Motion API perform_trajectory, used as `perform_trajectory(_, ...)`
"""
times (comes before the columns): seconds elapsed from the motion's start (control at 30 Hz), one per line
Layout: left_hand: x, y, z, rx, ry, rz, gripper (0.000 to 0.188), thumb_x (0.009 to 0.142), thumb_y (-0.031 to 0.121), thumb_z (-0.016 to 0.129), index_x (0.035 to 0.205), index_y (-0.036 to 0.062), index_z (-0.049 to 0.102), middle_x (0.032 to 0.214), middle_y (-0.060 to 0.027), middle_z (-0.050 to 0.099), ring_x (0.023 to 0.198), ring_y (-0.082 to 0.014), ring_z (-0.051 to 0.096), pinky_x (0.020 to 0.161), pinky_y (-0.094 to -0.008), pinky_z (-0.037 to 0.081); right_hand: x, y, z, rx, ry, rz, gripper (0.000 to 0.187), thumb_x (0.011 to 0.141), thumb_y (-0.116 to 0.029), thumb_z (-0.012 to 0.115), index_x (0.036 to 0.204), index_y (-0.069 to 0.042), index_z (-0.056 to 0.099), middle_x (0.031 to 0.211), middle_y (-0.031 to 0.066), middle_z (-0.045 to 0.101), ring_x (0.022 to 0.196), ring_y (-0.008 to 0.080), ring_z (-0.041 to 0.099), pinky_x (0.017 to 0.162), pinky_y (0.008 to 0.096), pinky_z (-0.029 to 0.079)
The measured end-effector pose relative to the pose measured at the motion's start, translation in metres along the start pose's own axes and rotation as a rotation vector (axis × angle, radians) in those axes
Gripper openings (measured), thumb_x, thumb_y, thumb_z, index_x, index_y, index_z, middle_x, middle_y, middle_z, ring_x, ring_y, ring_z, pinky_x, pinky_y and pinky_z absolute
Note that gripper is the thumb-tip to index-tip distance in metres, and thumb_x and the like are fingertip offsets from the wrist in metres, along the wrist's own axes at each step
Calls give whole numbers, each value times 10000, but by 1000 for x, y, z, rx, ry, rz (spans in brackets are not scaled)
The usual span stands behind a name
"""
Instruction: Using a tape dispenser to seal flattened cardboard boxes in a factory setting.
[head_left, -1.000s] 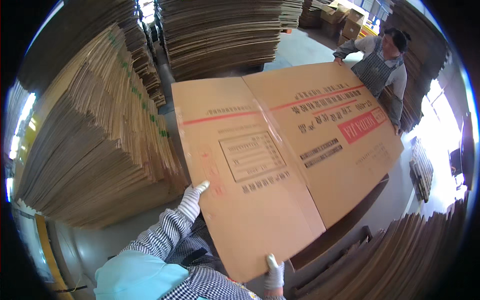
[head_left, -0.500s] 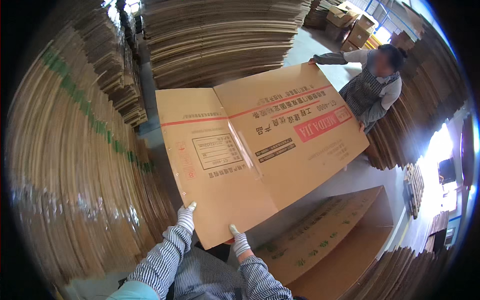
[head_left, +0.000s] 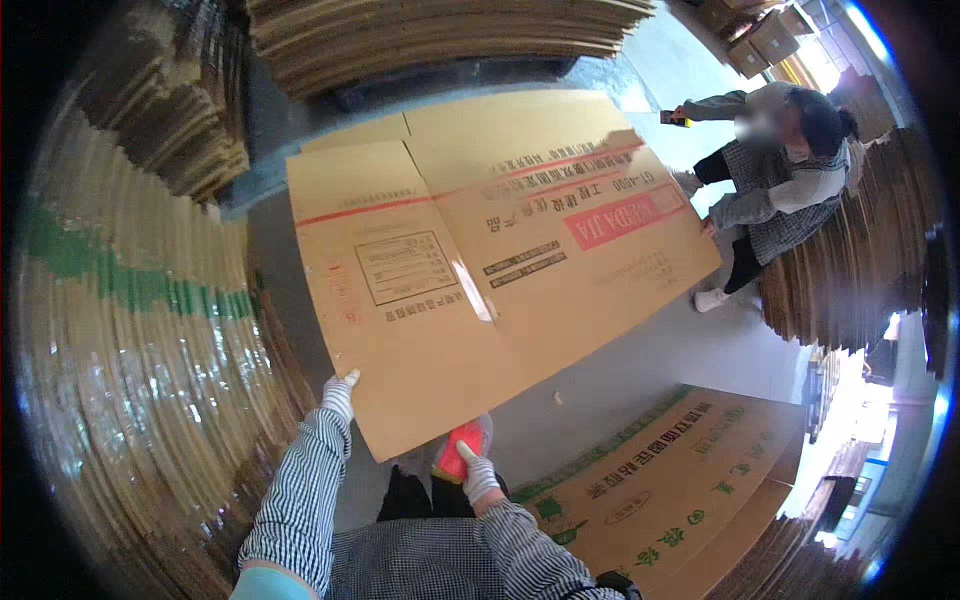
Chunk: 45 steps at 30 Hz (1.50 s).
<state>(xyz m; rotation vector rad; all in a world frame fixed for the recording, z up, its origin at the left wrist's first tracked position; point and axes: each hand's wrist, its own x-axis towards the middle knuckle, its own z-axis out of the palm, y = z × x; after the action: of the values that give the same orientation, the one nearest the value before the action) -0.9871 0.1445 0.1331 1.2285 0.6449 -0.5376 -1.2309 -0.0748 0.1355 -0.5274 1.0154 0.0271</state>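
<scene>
Head view: cardboard sheet (head_left: 400, 345) is held above grey floor (head_left: 610, 360), open along the sheet's lower-right edge, narrow toward the left stack (head_left: 140, 370). Sheet's left edge is pinched by outstretched left hand (head_left: 338, 396); red object (head_left: 467, 436) is overlapped by right hand (head_left: 481, 475), whose finger closure cannot be told.

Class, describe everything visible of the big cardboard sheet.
The cardboard sheet is wide and brown, with a crease between two panels, a red stripe, a red block and black print. Another layer shows at its far edge. It is held above the grey floor: the gloved left hand grips its near left edge, a co-worker's hand its right.
</scene>
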Motion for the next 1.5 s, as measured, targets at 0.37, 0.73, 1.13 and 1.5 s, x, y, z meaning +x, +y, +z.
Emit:
perform_trajectory(0.37, -70, -78, 1, 606, 194, 145, 798, 889, 233, 698, 1515, -15, 269, 1540, -236, 341, 1443, -326, 309, 1179, -386, 245, -235, -205, -212, -329, 445, -129, 410, 860, -218, 745, 1209, -33, 632, 1108, 54, 680, 967, 211, 651, 869, 360, 515)
perform_trajectory(0.73, -360, 31, -133, 1046, 115, -6, 325, 857, 253, 701, 1105, 43, 715, 1093, -145, 721, 1062, -265, 666, 953, -372, 487, -424, -307, -1, -71, -87, -448, 765, 783, -428, 779, 1344, 5, 492, 1209, 97, 618, 1122, 279, 595, 1036, 428, 454)
perform_trajectory(1.13, -384, 142, -120, 514, 268, 210, 318, 925, 252, 663, 1169, 51, 691, 1090, -82, 716, 999, -194, 649, 903, -325, 499, -471, -364, 77, 38, -299, -560, 770, 845, -402, 738, 1449, -60, 404, 1398, 93, 514, 1293, 281, 480, 1122, 455, 377)
perform_trajectory(1.5, -411, 130, -160, 5, 271, 27, 323, 900, 275, 703, 1127, 46, 682, 921, -60, 707, 757, -179, 656, 622, -303, 496, -484, -377, 117, 50, -225, -669, 675, 849, -282, 747, 1398, -29, 444, 1306, 107, 571, 1208, 263, 549, 1078, 422, 432)
